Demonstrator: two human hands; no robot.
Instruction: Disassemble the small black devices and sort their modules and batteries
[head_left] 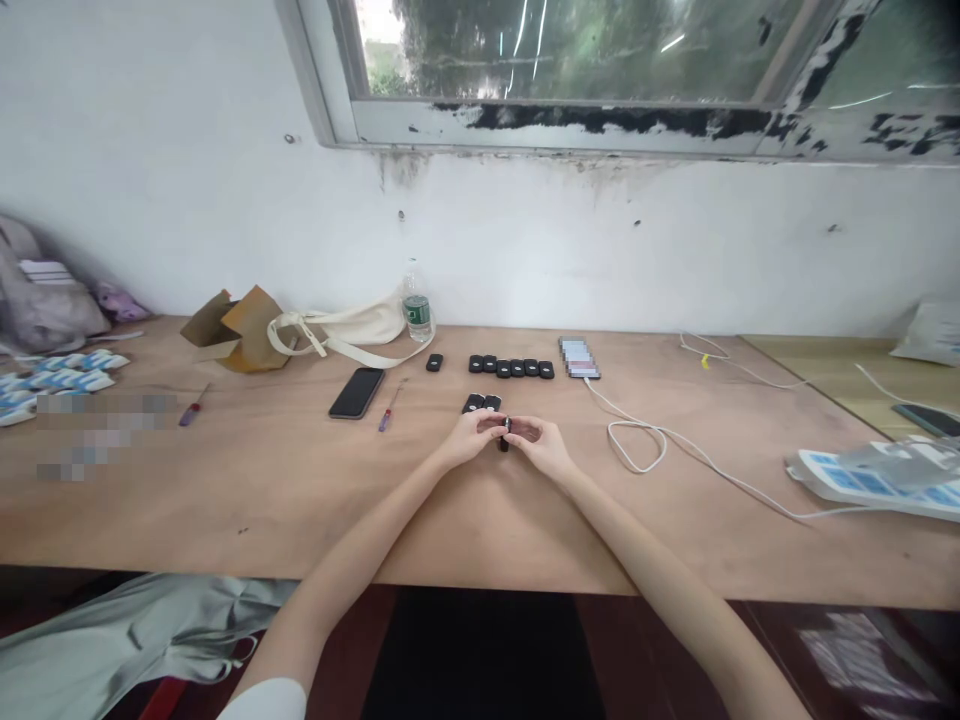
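Above the middle of the table, my left hand (pixel 477 436) and my right hand (pixel 541 444) meet around a small black key fob (pixel 505 441). Both hands are closed on it with thumb and fingers, and it is held on edge, so its face is hidden. Just beyond my fingers lie two more black fobs (pixel 482 402), partly covered by my left hand. Farther back stands a row of several black fobs (pixel 517 368), with one single fob (pixel 434 362) to the left of them.
A dark phone (pixel 357 393) and a screwdriver (pixel 390 405) lie to the left, another screwdriver (pixel 195 406) farther left. A water bottle (pixel 416 305), cream bag (pixel 360 325) and brown paper bag (pixel 251 330) stand behind. At right are a lit phone (pixel 579 357), white cable (pixel 705 460) and power strip (pixel 862 480).
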